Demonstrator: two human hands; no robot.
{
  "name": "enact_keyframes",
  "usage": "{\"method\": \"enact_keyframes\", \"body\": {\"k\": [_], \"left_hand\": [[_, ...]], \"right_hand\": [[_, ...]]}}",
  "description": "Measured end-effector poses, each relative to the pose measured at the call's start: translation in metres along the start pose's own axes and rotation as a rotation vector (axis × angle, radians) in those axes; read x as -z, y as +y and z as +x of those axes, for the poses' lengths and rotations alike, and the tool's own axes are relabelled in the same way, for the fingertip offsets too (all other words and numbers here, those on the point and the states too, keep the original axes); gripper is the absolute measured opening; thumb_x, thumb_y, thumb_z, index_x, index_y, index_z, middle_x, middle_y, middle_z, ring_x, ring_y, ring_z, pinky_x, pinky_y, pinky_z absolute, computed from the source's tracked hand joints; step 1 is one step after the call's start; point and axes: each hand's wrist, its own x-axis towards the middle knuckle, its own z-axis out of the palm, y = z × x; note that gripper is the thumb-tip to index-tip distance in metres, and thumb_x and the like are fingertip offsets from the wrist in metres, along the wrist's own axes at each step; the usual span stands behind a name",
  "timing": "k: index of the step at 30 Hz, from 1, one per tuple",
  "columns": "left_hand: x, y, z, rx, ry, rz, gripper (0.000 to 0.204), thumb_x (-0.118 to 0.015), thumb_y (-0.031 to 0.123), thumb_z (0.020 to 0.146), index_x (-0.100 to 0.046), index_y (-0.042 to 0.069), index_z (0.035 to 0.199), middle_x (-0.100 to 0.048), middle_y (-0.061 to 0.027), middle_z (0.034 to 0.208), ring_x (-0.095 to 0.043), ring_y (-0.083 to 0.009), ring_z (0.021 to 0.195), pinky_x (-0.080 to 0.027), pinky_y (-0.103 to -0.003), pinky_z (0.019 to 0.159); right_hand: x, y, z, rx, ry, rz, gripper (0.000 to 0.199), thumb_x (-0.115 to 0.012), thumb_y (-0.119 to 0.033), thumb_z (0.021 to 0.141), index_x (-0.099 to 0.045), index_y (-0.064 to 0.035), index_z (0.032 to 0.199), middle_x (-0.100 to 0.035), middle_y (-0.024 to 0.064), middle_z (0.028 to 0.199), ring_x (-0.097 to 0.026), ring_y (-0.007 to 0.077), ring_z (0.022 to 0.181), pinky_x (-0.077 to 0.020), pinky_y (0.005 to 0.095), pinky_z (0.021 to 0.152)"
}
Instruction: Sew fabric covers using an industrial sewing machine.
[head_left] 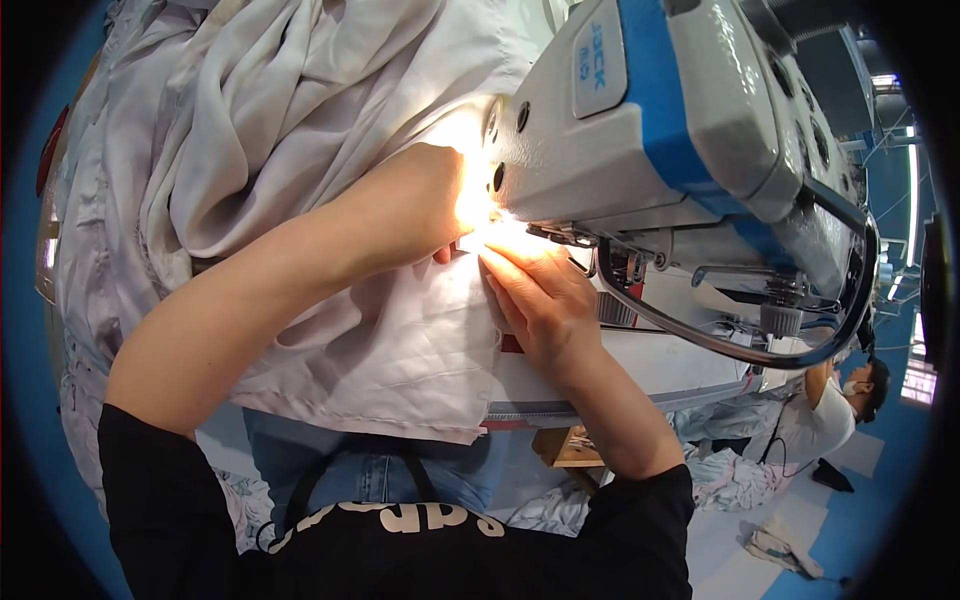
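Observation:
A large white cloth (400,350) lies in folds across the sewing table and hangs over its front edge. Its right edge runs up to the sewing area of a white and blue sewing machine (590,150), where a bright lamp washes out the detail. My left hand (425,205) is closed on the cloth just left of the machine head, its fingers curled under and partly hidden by glare. Close beside it, my right hand (548,290) pinches the cloth's edge with fingers pressed together, fingertips near the needle area. The needle itself is lost in the light.
A curved black metal bar (740,355) loops out from the machine on the right. Below the table stands a small wooden box (565,447). Further right, another person (825,415) sits among heaps of pale cloth (735,478). A loose cloth piece (782,550) lies on the floor.

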Motion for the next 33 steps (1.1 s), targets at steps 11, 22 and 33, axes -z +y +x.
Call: {"method": "enact_keyframes", "body": {"k": [11, 22, 33], "left_hand": [[-0.015, -0.052, -0.039, -0.728, 0.185, 0.621, 0.033, -0.062, 0.012, 0.079, -0.062, 0.007, 0.112, -0.059, -0.0046, 0.121, -0.056, -0.0217, 0.106, -0.044, -0.036, 0.092], [-0.003, -0.051, -0.024, -0.762, 0.142, 0.626, 0.031, -0.060, 0.011, 0.079, -0.063, 0.008, 0.110, -0.060, -0.0039, 0.119, -0.054, -0.0215, 0.114, -0.040, -0.037, 0.100], [0.003, -0.047, -0.019, -0.756, 0.128, 0.642, 0.030, -0.060, 0.010, 0.079, -0.063, 0.008, 0.108, -0.060, -0.0050, 0.118, -0.052, -0.0208, 0.116, -0.039, -0.036, 0.101]], "right_hand": [[-0.002, 0.001, -0.009, -0.056, -0.028, 0.000, 0.025, -0.068, -0.002, 0.077, -0.068, -0.0034, 0.102, -0.066, 0.0095, 0.108, -0.064, 0.0257, 0.097, -0.0514, 0.0339, 0.083], [0.007, -0.015, 0.008, -0.069, -0.035, 0.003, 0.028, -0.066, 0.000, 0.077, -0.068, -0.0032, 0.105, -0.065, 0.0101, 0.112, -0.063, 0.0258, 0.100, -0.0505, 0.0337, 0.085], [-0.006, -0.007, 0.001, -0.117, 0.107, 0.137, 0.029, -0.066, 0.000, 0.078, -0.068, -0.0040, 0.106, -0.065, 0.0097, 0.112, -0.064, 0.0246, 0.099, -0.0507, 0.0327, 0.084]]}}
